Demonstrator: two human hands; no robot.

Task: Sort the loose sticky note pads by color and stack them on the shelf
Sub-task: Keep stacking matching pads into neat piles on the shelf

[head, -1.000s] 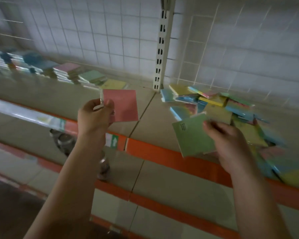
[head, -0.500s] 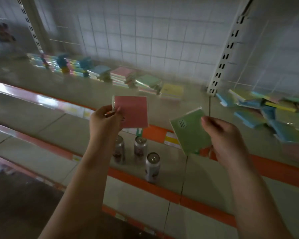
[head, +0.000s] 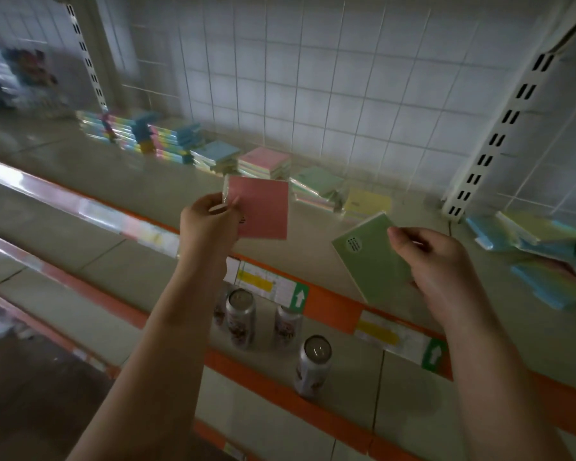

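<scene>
Left hand point(head: 210, 217) pinches pink pad point(head: 263, 209); right hand point(head: 436, 264) apparently grips green pad point(head: 369, 257).

Two bare forearms rise from the lower edge of the head view, one on each side, and each ends in a bare hand. No sleeve, cuff or glove covers either arm as far down as the view shows. The left hand point(head: 210, 221) is slim at the wrist, with short, plain fingernails; nothing is worn on its wrist or on the fingers that show. The right hand point(head: 436, 264) is likewise bare, with a rounded, unpainted thumbnail and no ring, watch or band on the parts in sight. Both forearms look smooth and unmarked in the dim light. The upper arms and the rest of the person lie outside the view.
</scene>
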